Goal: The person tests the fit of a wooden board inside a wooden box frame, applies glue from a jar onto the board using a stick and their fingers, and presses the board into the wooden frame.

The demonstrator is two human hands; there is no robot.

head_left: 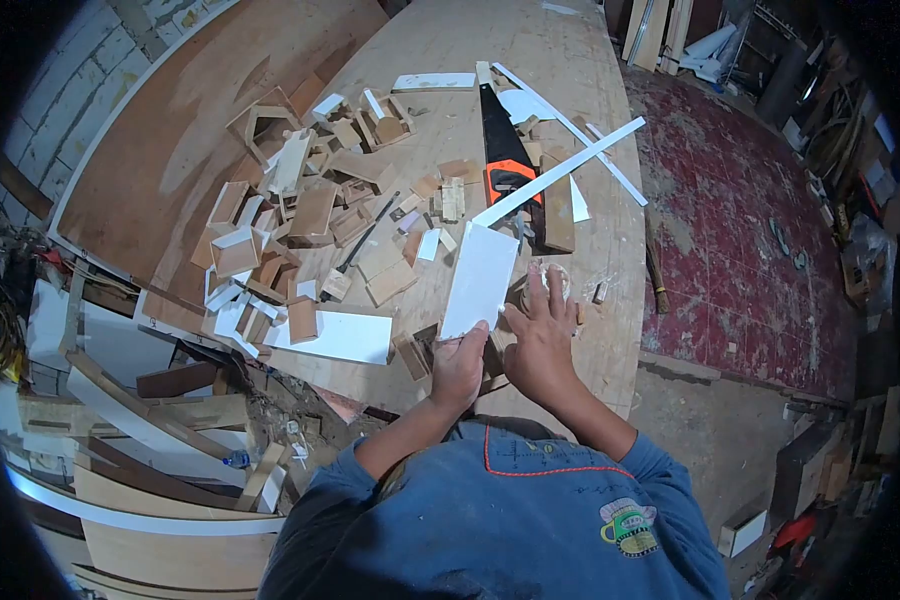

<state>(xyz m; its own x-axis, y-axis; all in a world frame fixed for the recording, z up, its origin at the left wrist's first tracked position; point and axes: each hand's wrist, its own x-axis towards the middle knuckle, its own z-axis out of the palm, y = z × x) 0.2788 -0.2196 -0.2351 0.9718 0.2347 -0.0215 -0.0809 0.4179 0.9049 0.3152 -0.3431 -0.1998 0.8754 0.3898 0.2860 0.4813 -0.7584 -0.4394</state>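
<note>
My left hand (460,366) grips the near end of a white rectangular board (480,280), thumb on top. The board is held tilted over the near part of the workbench. Just right of it, my right hand (543,345) reaches forward with its fingers spread, the fingertips over a round, whitish-smeared container (562,272). The hand partly hides the container, and I cannot tell whether the fingers touch its contents. A handsaw (507,150) with a black blade and orange-black handle lies beyond the board. A long white strip (570,170) crosses over its handle.
Many small wooden box-like pieces (315,210) are heaped on the left of the workbench (440,120). A brush (336,284) lies among them, near a flat white panel (345,335). Curved boards (150,400) stand at lower left. Red tiled floor (730,220) runs along the right.
</note>
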